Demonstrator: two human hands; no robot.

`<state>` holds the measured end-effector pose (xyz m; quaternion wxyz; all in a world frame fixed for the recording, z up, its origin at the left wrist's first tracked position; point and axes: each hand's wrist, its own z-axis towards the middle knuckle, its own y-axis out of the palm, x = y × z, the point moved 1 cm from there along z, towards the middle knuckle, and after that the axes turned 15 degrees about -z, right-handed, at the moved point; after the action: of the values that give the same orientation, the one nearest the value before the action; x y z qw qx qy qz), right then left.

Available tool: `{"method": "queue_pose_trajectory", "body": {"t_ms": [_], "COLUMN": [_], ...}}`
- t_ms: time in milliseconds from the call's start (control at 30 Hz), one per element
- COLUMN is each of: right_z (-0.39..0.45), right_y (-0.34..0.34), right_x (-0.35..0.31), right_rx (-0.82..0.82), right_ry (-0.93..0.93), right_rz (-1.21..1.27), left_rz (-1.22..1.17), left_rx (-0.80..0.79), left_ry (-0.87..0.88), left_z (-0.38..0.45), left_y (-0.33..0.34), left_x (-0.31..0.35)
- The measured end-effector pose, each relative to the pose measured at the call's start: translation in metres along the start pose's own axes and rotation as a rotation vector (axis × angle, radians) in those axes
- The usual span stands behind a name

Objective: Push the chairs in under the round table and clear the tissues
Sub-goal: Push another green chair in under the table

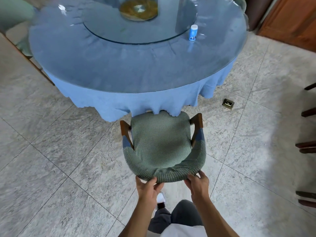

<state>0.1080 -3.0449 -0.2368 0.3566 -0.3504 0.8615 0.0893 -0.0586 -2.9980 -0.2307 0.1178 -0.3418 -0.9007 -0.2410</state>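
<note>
A chair (pixel 160 142) with a green knitted cover and wooden arms stands in front of me, its seat front just touching the hanging blue tablecloth. My left hand (pixel 147 187) and my right hand (pixel 198 183) both grip the top of its curved backrest. The round table (pixel 119 65) has a glass top over the blue cloth, with a glass turntable (pixel 136 26) in the middle. No tissues show on the part of the table in view.
A small white and blue bottle (pixel 193 33) stands on the table's right side. A second green chair (pixel 15 17) sits at the far left. A brass floor socket (pixel 228 103) lies right of the table. Dark wooden chair legs (pixel 307 146) line the right edge.
</note>
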Motion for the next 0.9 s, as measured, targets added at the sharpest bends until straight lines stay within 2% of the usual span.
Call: {"method": "queue_pose_trajectory", "body": {"t_ms": [333, 667, 900], "right_z": [0.036, 0.090, 0.136], "right_y": [0.043, 0.091, 0.121], "right_x": [-0.043, -0.112, -0.167], "right_rx": [-0.044, -0.082, -0.103], "right_ry": [-0.011, -0.012, -0.010], "right_rz": [-0.048, -0.016, -0.089], "left_rz": [0.001, -0.014, 0.003], "left_rx": [0.006, 0.050, 0.084], "left_ry": [0.008, 0.002, 0.011], "left_z": [0.038, 0.089, 0.129], "left_y": [0.051, 0.132, 0.193], "left_x": [0.037, 0.067, 0.083]}}
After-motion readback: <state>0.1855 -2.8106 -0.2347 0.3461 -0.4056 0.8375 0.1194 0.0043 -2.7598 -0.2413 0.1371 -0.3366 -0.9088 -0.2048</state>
